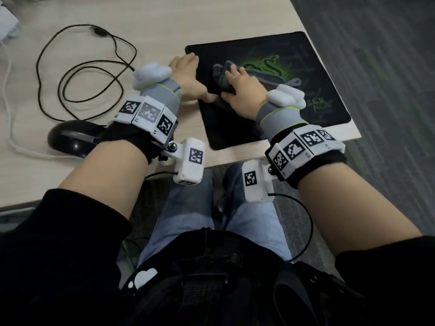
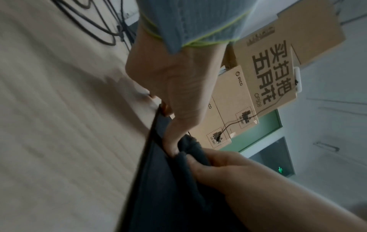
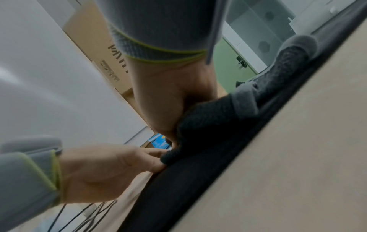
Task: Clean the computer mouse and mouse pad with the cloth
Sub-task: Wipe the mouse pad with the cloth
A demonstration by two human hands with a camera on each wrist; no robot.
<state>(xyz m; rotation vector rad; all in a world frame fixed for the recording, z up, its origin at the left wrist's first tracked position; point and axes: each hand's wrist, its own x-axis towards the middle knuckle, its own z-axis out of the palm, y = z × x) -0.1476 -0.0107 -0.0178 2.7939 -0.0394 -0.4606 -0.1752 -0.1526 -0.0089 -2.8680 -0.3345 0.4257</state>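
- The mouse pad (image 1: 294,74) is a black rectangle with a green emblem, lying flat at the right end of the desk (image 1: 150,27); its long axis runs from the near left to the far right, and its right edge lies close along the desk's right edge.
- The cloth (image 1: 270,77), dark grey, is bunched on the middle of the pad, with a strip trailing to the right over the emblem.
- The computer mouse (image 1: 68,137), black and glossy, sits on the desk near the front edge, well to the left of the pad and partly hidden behind the left forearm; which way it points cannot be told. Its black cable (image 1: 94,64) loops over the desk beyond it.
- The desk top is pale wood grain; to its right is grey carpet (image 1: 388,67). The wrist views show cardboard boxes (image 2: 274,66) with printed characters, and a pale green wall (image 3: 228,69) behind.
- The left hand (image 1: 188,76) rests with its fingers straight and spread across the pad's left edge, pressing down, thumb close beside the cloth.
- The right hand (image 1: 242,87) lies on top of the bunched cloth, its fingers curled into the folds and gripping it against the pad, just to the right of the left hand.
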